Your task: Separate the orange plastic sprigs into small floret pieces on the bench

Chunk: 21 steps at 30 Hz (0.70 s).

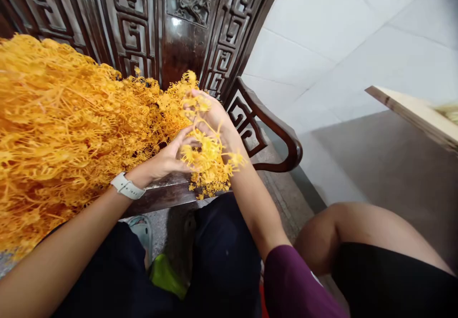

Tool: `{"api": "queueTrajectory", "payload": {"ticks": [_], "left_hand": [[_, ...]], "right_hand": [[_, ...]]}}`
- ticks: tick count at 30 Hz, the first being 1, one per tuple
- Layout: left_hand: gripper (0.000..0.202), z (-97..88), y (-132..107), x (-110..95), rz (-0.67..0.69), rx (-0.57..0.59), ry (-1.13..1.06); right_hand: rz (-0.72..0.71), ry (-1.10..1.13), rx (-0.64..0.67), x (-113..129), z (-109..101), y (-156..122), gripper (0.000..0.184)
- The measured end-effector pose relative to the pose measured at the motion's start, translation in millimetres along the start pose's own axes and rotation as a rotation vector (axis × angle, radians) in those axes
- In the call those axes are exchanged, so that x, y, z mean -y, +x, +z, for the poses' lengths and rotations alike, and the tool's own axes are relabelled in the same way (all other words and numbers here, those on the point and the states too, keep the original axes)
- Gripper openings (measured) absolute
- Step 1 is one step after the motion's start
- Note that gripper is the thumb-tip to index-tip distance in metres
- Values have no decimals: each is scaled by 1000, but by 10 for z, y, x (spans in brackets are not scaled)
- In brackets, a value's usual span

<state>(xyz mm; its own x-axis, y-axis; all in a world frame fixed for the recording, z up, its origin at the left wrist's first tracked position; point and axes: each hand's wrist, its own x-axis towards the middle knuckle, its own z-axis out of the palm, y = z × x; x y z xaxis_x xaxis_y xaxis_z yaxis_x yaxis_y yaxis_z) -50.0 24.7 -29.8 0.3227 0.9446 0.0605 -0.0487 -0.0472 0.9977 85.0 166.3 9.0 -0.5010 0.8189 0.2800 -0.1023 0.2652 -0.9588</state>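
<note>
My left hand [172, 158], with a white watch strap [128, 186] at its wrist, curls its fingers at a bunch of yellow-orange plastic flower sprigs [209, 153]. My right hand [211, 115] is bent inward above it and grips the thin stems of the same bunch. Part of the right fingers is hidden behind the sprigs. The bunch has star-shaped tips and hangs over my right wrist. To the left lies a large heap of the same orange sprigs [71, 132], reaching to just behind my hands.
The heap rests on a dark carved wooden bench [182, 51] with a curved armrest [275, 127] at right. A bare knee [343, 222] of another person is close on my right. A wooden board edge [411, 113] juts in at far right. Something bright green [168, 275] lies below.
</note>
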Motion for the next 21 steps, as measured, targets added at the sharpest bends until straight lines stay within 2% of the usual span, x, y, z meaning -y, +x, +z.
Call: {"api": "queueTrajectory", "payload": {"ticks": [2, 5, 7, 9, 11, 12, 16, 20, 21], "left_hand": [[76, 28, -51, -54, -108, -45, -239], [25, -24, -78, -126, -126, -103, -476], [3, -124, -69, -186, -93, -174, -548], [7, -239, -58, -264, -45, -259, -566], [5, -335, -59, -355, 24, -305, -569], [9, -372, -64, -399, 63, -333, -566], [17, -476, -93, -542, 241, -524, -454], [12, -475, -144, -755, 510, -674, -164], [11, -440, -175, -841, 526, -745, -99]], "right_hand": [[9, -46, 81, 18, 37, -64, 53], [-41, -223, 205, 21, -35, -113, 48], [-119, -390, 163, -40, -152, -116, 46], [-161, -593, 1, -179, -279, -111, 46], [-128, -816, -123, -388, -363, -114, 45], [-88, -926, -125, -508, -379, -120, 45], [117, -1184, 111, -948, -310, -133, 73], [149, -1245, 129, -1190, -285, -74, 74], [140, -1253, 128, -1230, -300, -52, 75]]}}
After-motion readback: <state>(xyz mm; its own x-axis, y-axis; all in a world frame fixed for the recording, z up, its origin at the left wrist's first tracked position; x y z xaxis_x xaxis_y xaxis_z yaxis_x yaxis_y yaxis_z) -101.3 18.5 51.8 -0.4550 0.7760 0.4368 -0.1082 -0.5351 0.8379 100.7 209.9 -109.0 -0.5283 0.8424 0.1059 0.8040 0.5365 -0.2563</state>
